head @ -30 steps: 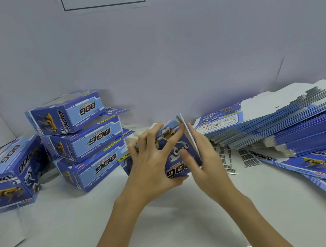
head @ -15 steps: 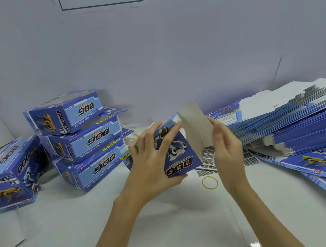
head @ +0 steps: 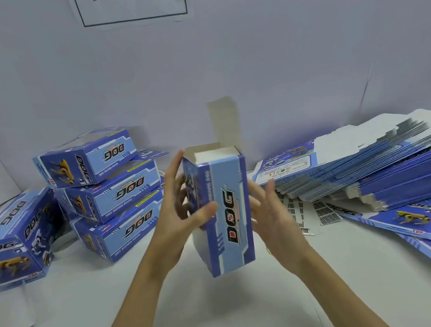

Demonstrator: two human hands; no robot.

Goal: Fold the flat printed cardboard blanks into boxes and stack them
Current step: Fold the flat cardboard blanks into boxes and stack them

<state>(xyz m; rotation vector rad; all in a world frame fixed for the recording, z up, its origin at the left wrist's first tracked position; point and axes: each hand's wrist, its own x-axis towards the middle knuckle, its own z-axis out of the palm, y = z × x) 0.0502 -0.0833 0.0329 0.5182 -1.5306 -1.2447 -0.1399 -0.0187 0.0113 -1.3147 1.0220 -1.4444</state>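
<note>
The half-folded box [head: 223, 210] is held upright in the air over the middle of the table [head: 118, 309], top end open with one plain flap [head: 224, 119] sticking straight up. It's taken on its left side by the left hand [head: 180, 210]: thumb laid across the printed front, fingers spread along the side panel, so a loose pinch and not a squeeze. The right hand [head: 274, 215] is spread wide, just beside the box's right edge; whether any fingertip actually touches the cardboard can't be told, since the hand is blurred.

Handling guess: thin printed card, so very light, a bit glossy and probably slippery, and easily dented when hollow. It's likely best gripped along the folded corners and edges, where it's stiffest, not mid-panel.

Hard to make out:
- the bottom end of the box is turned away, so closed or not can't be said
- the far wall and inside are mostly hidden
- the pile of flat blanks [head: 371, 169] at the right side of the table is cut off by the frame
- the stack of finished boxes [head: 110, 191] at the left hides whatever's behind it
</note>
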